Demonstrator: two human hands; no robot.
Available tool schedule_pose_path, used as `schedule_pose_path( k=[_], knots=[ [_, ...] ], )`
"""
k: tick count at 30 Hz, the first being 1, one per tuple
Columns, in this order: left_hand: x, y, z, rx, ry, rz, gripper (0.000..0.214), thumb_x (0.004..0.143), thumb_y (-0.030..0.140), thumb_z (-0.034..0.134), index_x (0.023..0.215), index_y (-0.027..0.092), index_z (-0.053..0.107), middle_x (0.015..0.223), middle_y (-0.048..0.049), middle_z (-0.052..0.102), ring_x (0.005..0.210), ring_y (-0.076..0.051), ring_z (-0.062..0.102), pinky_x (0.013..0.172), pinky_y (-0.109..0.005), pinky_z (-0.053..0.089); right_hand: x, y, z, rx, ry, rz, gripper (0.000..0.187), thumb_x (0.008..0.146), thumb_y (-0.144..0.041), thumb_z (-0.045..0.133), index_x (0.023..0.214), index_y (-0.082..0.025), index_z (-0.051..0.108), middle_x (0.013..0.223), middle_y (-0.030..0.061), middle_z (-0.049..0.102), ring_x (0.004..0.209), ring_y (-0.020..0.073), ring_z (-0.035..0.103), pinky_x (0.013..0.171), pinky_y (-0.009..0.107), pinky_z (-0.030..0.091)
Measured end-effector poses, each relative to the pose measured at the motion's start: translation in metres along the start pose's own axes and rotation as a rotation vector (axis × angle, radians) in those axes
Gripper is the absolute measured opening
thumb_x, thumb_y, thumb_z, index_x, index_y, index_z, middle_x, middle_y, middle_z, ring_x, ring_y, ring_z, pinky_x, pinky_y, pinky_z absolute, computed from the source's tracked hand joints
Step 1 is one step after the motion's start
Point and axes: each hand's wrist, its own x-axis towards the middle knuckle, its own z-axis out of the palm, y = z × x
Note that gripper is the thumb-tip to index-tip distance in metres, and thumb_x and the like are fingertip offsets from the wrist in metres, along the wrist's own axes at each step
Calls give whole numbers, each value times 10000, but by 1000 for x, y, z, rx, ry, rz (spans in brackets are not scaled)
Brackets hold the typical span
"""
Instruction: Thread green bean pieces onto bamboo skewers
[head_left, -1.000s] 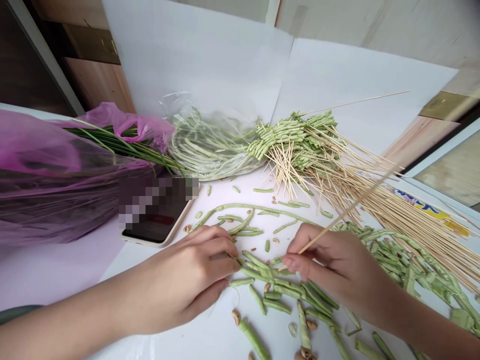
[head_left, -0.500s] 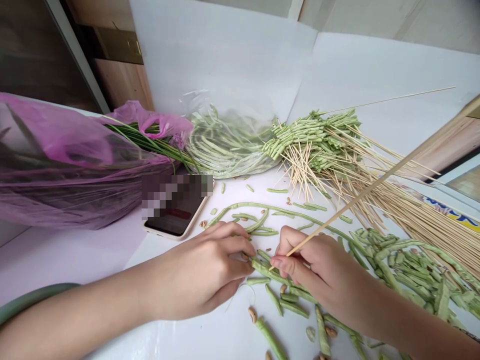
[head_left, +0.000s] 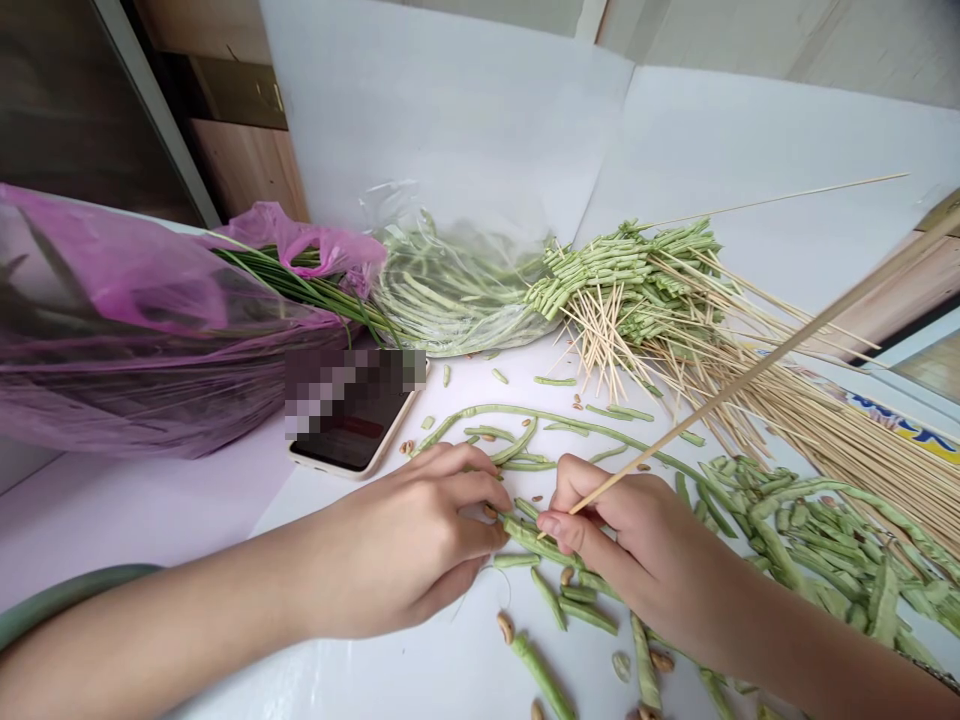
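Note the right hand [head_left: 645,555], fingers closed on a skewer [head_left: 720,396] near its end, and the curled left hand [head_left: 405,545], apparently pinching a green bean [head_left: 536,543] at lower centre; contact partly hidden.

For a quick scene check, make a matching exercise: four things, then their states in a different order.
Things:
1. skewer
2. phone
3. pink bag
4. clear bag

States:
A. lying face up beyond the left hand
B. filled with long beans
C. gripped in the right hand
D. with green stalks poking out

Pairs: 1-C, 2-A, 3-D, 4-B
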Motion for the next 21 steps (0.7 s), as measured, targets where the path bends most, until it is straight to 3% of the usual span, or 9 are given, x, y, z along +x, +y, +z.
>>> schedule_pose_path(
  k=[21],
  knots=[
    [3, -1, 2, -14, 44, 4, 246, 888, 131, 493, 1019, 162, 699, 1064, -99, 652, 1105, -274, 526, 987, -426, 444, 5, -4, 6, 20, -34, 37, 292, 931, -220, 399, 670, -220, 269, 555, -90, 229, 494, 88, 233, 445, 222, 214]
  ],
)
